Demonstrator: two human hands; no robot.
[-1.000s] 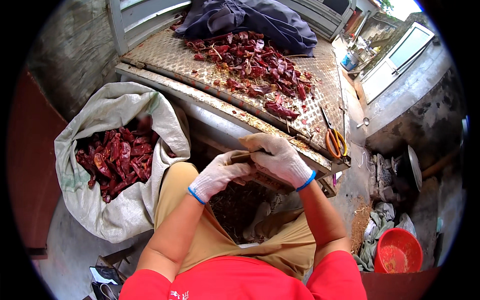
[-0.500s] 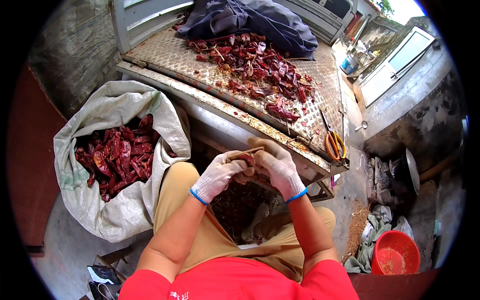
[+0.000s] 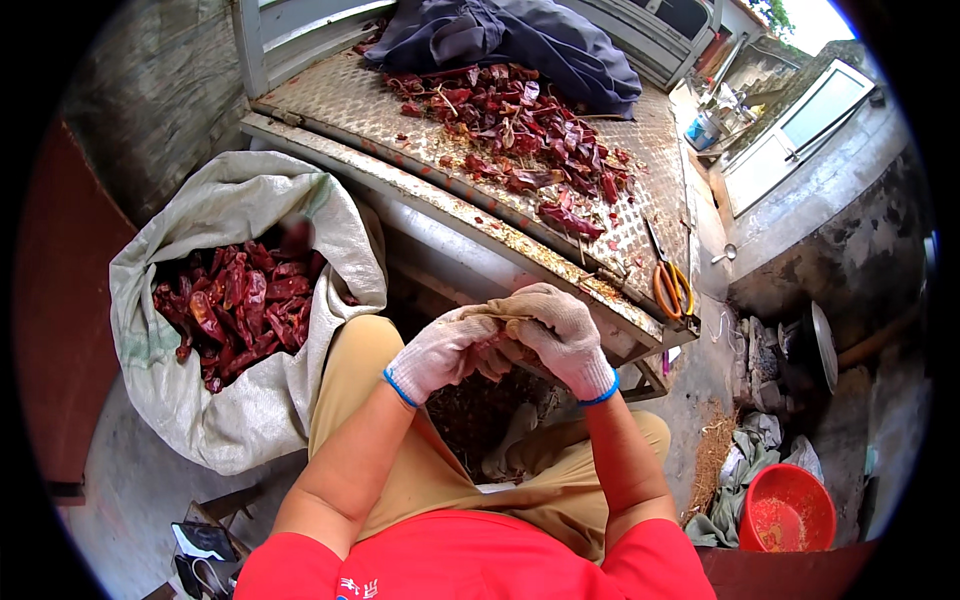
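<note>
Left hand (image 3: 450, 345): gloved, fingers curled inward, seemingly closed on a small piece, touching the right hand.
Right hand (image 3: 562, 335): gloved, fingers bent down over the same piece from the other side.
Chilli piece (image 3: 493, 350): reddish, between both sets of fingers, equally near each hand; mostly covered, so its long axis cannot be told.
Chilli pile (image 3: 540, 135): beyond the fingers, slightly right, on the metal bed (image 3: 325, 105).
Loose chilli (image 3: 570, 220): beyond the fingers, long axis slanting from far left to near right; right hand nearer.
Sack (image 3: 345, 235): left of the fingers, well apart, open, with red chillies (image 3: 245, 300) inside; left hand nearer.
Scissors (image 3: 667, 285): right of the fingers and beyond, handles toward the person; right hand nearer.
</note>
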